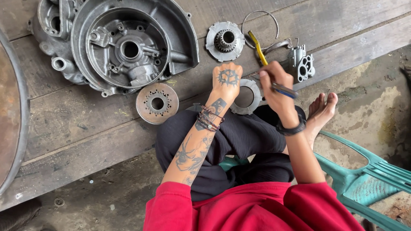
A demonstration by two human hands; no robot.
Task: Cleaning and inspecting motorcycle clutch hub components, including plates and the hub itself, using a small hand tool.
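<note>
— What's the floor like where they sit?

— Worn grey wooden planks [85, 124], with bare concrete beside them. The person sits low on a green plastic chair [364, 179], in a red top and black trousers, one bare foot [322, 112] on the concrete.

— And the hands?

— The left hand [227, 81] (tattooed across its back) is curled closed, knuckles up, pressing on a grey metal ring plate [247, 97] that lies on the planks just before the knees. Whether its fingers pinch anything underneath, I cannot tell. The right hand [276, 85] is closed around pliers with blue handles [283, 90], held right at the ring plate's far edge.

— What lies around them?

— A large aluminium engine casing [124, 45] at the far left, a rusty brown toothed disc [157, 103] just in front of it, a grey hub with a gear centre [224, 41] beyond the left hand, a thin wire ring [275, 21], a yellow-handled tool [257, 48] and a small cast pump body [302, 64] near the right hand.
</note>
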